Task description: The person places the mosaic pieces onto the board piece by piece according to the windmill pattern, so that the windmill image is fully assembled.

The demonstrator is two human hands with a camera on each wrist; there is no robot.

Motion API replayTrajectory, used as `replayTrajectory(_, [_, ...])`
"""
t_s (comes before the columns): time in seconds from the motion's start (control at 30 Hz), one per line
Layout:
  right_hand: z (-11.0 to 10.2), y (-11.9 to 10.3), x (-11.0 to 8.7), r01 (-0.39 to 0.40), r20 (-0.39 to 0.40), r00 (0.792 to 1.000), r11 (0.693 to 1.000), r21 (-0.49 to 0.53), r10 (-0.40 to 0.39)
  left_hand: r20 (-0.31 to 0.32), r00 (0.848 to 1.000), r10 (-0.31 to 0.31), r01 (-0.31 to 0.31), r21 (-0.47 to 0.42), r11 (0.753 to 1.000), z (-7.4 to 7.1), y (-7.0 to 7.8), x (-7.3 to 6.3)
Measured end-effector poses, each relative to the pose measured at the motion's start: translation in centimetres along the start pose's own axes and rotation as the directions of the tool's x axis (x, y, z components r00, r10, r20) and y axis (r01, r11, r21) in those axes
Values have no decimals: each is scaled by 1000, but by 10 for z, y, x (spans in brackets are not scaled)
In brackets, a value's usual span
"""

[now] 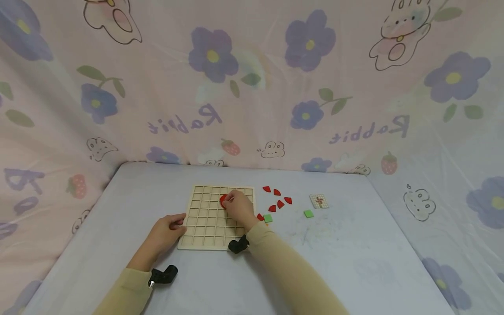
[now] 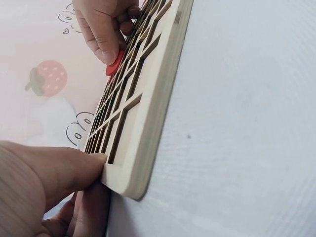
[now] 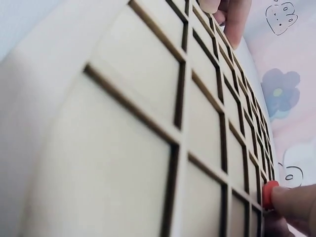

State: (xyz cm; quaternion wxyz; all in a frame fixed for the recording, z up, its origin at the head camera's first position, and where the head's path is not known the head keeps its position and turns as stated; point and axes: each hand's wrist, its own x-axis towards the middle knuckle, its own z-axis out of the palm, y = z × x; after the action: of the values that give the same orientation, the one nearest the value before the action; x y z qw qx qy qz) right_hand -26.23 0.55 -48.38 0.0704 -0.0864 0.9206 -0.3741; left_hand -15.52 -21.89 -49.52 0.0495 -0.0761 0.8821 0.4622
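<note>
At the wooden grid board (image 1: 202, 249)'s far half, the right hand (image 1: 240, 209) pinches a red piece (image 1: 223, 201), the left hand (image 1: 163, 232), fingers relaxed, touching the board's left edge.

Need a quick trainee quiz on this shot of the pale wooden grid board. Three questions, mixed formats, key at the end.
1. Multiple choice: What colour is the small piece that the right hand pinches at the pale wooden grid board?
A) green
B) red
C) white

2. Count: How many flat green square tiles show in the head view?

3. True or false: The left hand touches one of those tiles.

Key:
1. B
2. Two
3. False; it touches the board's edge.
</note>
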Motion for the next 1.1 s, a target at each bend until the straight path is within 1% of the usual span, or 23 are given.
replayTrajectory(0.2, [3,-5,0,-40,-13,999,999,-34,39,-4,1000,8,-8,-1,1000,-2,1,-1])
replayTrajectory(0.33, [3,-6,0,-38,-24,999,999,-26,38,-6,1000,10,-10,0,1000,-2,1,-1])
replayTrajectory(0.6, [2,-7,-5,-18,-18,1000,1000,-8,18,-11,1000,7,-7,7,1000,0,-2,3])
replayTrajectory(0.9, [3,-7,-7,-46,-33,998,999,-12,45,-12,1000,0,0,-10,1000,1,-4,2])
replayTrajectory(1.1, [4,-6,-6,-49,-44,998,999,-21,48,-14,1000,-6,6,-14,1000,2,-4,3])
